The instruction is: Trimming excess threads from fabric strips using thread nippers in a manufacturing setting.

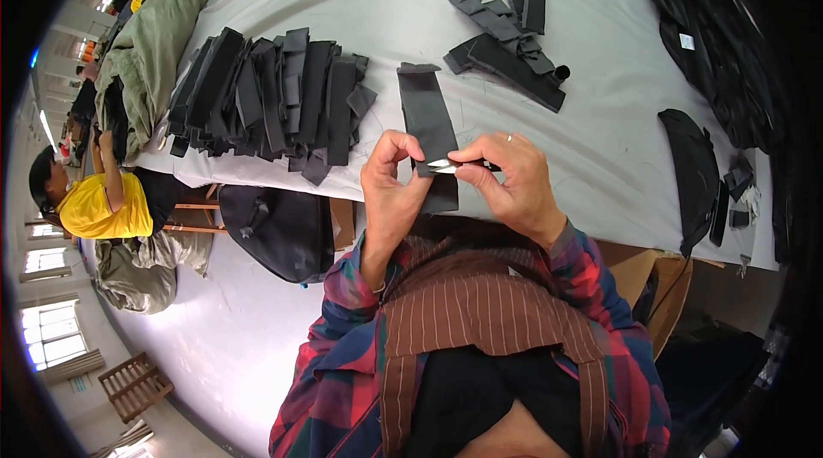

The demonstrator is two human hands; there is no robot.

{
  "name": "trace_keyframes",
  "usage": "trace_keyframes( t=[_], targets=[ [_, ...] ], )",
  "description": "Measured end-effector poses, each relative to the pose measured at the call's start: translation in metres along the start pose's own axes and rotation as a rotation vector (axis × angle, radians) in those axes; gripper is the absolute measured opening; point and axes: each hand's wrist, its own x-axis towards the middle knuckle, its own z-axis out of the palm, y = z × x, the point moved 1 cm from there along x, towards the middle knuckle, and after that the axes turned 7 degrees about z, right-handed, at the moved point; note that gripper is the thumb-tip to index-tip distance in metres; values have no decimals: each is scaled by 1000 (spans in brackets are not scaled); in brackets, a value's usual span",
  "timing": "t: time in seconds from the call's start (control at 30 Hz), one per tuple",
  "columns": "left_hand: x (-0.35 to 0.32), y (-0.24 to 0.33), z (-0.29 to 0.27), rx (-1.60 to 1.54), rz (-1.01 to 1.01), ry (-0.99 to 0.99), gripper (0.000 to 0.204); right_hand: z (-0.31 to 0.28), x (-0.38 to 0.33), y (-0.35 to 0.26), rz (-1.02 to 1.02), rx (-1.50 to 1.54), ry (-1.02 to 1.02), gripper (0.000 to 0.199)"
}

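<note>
My left hand (392, 185) pinches a black fabric strip (427, 113) between thumb and fingers near the table's front edge. The strip's far end lies on the white cloth, and its near end hangs toward my apron. Closed around small thread snips (443, 167), my right hand (518, 182) holds their pale metal blades against the strip, beside my left thumb. Most of the snips' handle is hidden in the right hand. To the left, a long row of black fabric strips (249, 94) lies stacked. A looser pile of similar strips (506, 29) lies farther off, right of centre.
The white-covered table (591, 167) spreads before me. Black garments (720, 55) and a curved black fabric piece (690, 171) lie on the right. Below the left edge stands a black bag (279, 231). A co-worker in yellow (107, 205) is at the left beside olive cloth (154, 55).
</note>
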Motion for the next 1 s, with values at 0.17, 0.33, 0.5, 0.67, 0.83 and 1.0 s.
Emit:
trace_keyframes(
  t=[0.17,0.33,0.5,0.67,0.83,1.0],
  targets=[
    [-1,1,-1,58,43,16,21,-6,1,-8,28,-1,-38,11],
    [-2,2,3,38,60,27,21,-4,-2,-7,38,-38,-37,9],
    [-2,2,7,14,57,56,23,-4,-1,-3,-35,-47,20,10],
    [-1,3,4,94,89,67,22,-3,-2,-5,24,30,60,10],
    [0,-1,2,202,150,77,22,-1,-2,-8,-36,-19,58,12],
    [0,-1,4,234,162,89,23,1,-4,-7,-50,-106,69,13]
  ],
)
